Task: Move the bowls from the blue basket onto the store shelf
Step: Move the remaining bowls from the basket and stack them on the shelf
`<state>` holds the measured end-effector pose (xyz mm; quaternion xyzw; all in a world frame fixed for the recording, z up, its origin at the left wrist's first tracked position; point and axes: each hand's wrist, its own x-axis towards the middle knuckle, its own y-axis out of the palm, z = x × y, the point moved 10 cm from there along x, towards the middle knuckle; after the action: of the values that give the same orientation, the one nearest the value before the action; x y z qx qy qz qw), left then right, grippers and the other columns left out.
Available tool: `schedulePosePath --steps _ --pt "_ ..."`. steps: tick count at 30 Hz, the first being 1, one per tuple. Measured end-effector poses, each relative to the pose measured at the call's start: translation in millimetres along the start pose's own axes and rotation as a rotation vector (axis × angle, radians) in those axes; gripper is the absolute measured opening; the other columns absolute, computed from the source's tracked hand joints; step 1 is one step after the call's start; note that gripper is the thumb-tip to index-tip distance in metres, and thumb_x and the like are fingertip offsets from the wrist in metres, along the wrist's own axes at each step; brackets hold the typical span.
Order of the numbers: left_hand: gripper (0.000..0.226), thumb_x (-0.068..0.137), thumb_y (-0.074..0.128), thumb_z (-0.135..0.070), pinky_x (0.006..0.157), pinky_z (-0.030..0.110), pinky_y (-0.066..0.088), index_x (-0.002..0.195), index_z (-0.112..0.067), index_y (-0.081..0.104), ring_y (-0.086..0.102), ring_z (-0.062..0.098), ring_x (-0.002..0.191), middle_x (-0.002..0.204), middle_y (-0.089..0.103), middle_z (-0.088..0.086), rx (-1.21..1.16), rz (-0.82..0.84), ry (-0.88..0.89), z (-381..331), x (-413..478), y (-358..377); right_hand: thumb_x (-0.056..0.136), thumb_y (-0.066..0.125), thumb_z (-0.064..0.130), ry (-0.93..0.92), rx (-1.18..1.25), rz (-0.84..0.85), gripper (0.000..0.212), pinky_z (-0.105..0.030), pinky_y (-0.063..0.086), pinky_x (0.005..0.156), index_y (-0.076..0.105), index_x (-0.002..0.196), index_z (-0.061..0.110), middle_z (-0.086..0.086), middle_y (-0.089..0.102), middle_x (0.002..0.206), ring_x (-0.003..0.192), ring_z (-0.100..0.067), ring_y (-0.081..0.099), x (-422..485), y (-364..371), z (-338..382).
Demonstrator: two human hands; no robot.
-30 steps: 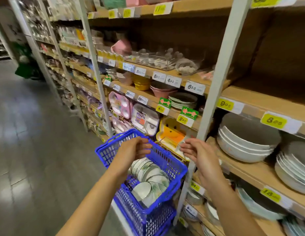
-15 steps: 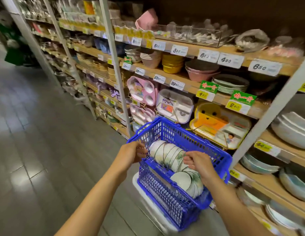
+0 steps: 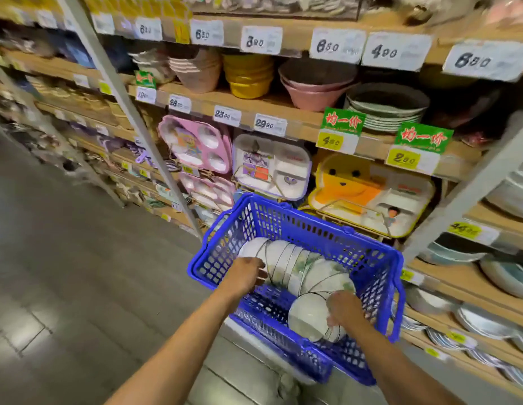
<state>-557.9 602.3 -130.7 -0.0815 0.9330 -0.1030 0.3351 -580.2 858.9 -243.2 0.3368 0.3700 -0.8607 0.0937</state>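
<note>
A blue plastic basket [image 3: 313,226] stands low in front of the store shelf [image 3: 465,287]. Inside it lies a row of white bowls [image 3: 298,264] with dark rims and green print, nested on their sides. My left hand [image 3: 244,277] is inside the basket, its fingers curled against the far-left end of the row. At the near end my right hand [image 3: 343,311] grips the rim of the closest bowl. The lower bowls are hidden by the basket wall.
Wooden shelves run along the right with price tags. Divided children's trays [image 3: 272,168] and a yellow tray [image 3: 368,194] hang just behind the basket. A grey upright post [image 3: 473,188] stands right of it, with stacked plates beyond. Grey tiled floor [image 3: 64,287] lies to the left.
The view tilted down and closer to the basket. My left hand left the basket rim and went onto the far end of the bowl row; my right hand slid to the nearest bowl.
</note>
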Motion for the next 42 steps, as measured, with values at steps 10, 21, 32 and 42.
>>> schedulePosePath --steps 10,21,32,42 --pt "0.027 0.094 0.047 -0.014 0.069 0.037 0.039 0.078 0.004 0.059 0.060 0.037 0.086 0.085 0.062 0.029 0.519 0.224 -0.053 32.4 106.4 79.1 0.092 0.053 0.015 0.124 -0.282 -0.070 0.031 -0.031 0.051 0.087 0.061 0.119 0.003 -0.015 0.059 0.123 0.111 -0.028 0.059 30.7 28.6 -23.5" --pt "0.038 0.091 0.055 -0.013 0.079 0.038 0.045 0.121 0.010 0.056 0.056 0.036 0.114 0.124 0.058 0.026 0.942 0.652 -0.201 150.9 168.1 164.9 0.095 0.047 0.010 0.389 -0.440 -0.042 0.030 -0.034 0.047 0.089 0.062 0.122 0.011 -0.007 0.061 0.127 0.116 -0.024 0.059 43.9 66.4 -67.0" --pt "0.032 0.087 0.053 -0.003 0.069 0.032 0.049 0.117 0.007 0.056 0.060 0.030 0.088 0.104 0.061 0.020 0.803 0.692 -0.278 174.2 178.9 175.7 0.091 0.053 0.007 0.543 -0.465 -0.090 0.028 -0.033 0.046 0.069 0.063 0.116 0.013 -0.005 0.065 0.118 0.107 -0.025 0.064 38.7 59.2 -72.7" --pt "0.040 0.084 0.061 -0.008 0.067 0.029 0.049 0.122 0.002 0.056 0.061 0.025 0.092 0.111 0.064 0.014 0.780 0.740 -0.258 158.2 173.7 162.1 0.095 0.048 0.014 0.556 -0.220 -0.130 0.033 -0.036 0.049 0.093 0.054 0.126 0.006 -0.014 0.058 0.128 0.117 -0.029 0.057 23.1 51.7 -63.8"
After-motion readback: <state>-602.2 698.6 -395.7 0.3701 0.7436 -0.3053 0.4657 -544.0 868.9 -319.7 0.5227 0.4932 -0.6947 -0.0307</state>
